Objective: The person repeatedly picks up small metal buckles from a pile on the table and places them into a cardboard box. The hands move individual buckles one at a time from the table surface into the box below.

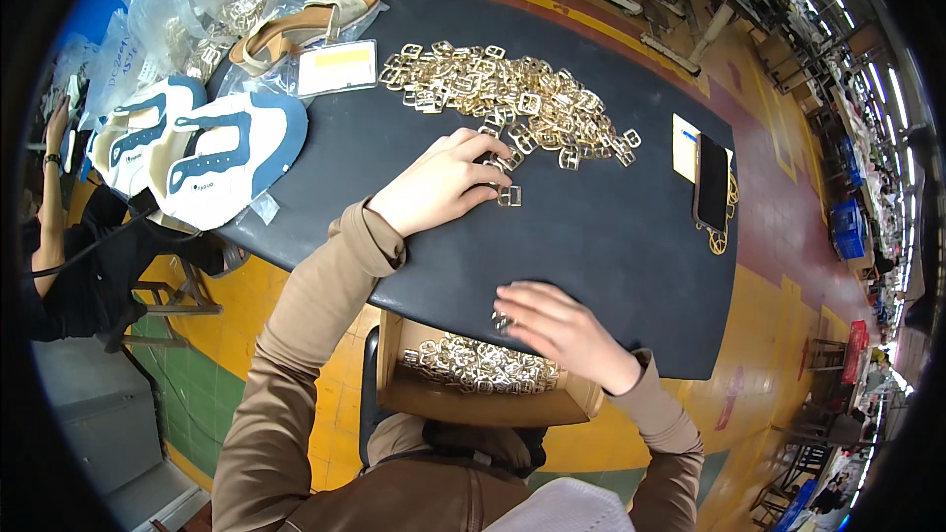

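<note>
A heap of small gold-coloured metal buckles point(493, 89) lies on the dark tabletop point(591, 246). My left hand point(443, 182) is at the heap's near edge, fingers bent and apart, the tips touching a few loose buckles. One buckle point(509, 197) lies just beside its thumb. At the table's near edge, over an open box point(483, 409) of more buckles point(483, 365), is my right hand point(567, 330). Its fingers are drawn together, with a small metal buckle point(501, 321) showing at the fingertips; the thumb is mostly hidden.
White-and-blue shoe uppers point(236, 158), a tan sandal point(305, 30), a card point(337, 69) and clear plastic bags point(187, 10) crowd the left side. A phone point(709, 182) lies by a paper note point(685, 143) and yellow cord point(731, 202) at right. Another person point(69, 246) sits at far left.
</note>
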### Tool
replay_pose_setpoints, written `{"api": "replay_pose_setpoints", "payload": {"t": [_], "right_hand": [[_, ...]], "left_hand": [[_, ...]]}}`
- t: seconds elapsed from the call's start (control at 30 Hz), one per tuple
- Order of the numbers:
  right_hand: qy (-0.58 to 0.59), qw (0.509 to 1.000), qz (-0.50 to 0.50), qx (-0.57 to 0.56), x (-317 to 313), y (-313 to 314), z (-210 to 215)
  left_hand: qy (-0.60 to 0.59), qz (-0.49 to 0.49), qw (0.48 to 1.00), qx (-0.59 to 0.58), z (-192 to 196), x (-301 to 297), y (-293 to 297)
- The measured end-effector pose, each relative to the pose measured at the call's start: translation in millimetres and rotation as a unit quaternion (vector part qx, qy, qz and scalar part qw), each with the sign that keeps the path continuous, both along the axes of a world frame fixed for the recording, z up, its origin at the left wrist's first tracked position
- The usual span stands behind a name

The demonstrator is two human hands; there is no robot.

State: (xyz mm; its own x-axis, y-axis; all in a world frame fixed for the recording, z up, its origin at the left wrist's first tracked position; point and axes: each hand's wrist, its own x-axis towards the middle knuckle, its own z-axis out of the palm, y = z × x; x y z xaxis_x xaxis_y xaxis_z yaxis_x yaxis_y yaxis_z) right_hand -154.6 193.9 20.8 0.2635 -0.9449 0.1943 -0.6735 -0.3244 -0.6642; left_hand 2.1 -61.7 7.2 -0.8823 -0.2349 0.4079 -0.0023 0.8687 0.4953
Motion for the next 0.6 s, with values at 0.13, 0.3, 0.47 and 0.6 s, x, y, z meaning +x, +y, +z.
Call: {"api": "replay_pose_setpoints", "payload": {"t": [0.13, 0.3, 0.47, 0.6], "right_hand": [[0.025, 0.993, 0.115, 0.006, 4, 13, 7], [-0.021, 0.998, 0.056, -0.007, -14, -20, 18], [0.05, 0.995, -0.074, -0.053, -17, -88, -2], [0.114, 0.988, -0.041, -0.098, -11, -108, -12]], "left_hand": [[-0.025, -0.05, 0.998, 0.017, 4, 2, -4], [-0.008, -0.05, 0.994, 0.098, 5, -1, -4], [0.029, 0.059, 0.997, 0.025, 2, 1, -16], [0.021, 0.056, 0.994, 0.088, 4, 4, -24]]}}
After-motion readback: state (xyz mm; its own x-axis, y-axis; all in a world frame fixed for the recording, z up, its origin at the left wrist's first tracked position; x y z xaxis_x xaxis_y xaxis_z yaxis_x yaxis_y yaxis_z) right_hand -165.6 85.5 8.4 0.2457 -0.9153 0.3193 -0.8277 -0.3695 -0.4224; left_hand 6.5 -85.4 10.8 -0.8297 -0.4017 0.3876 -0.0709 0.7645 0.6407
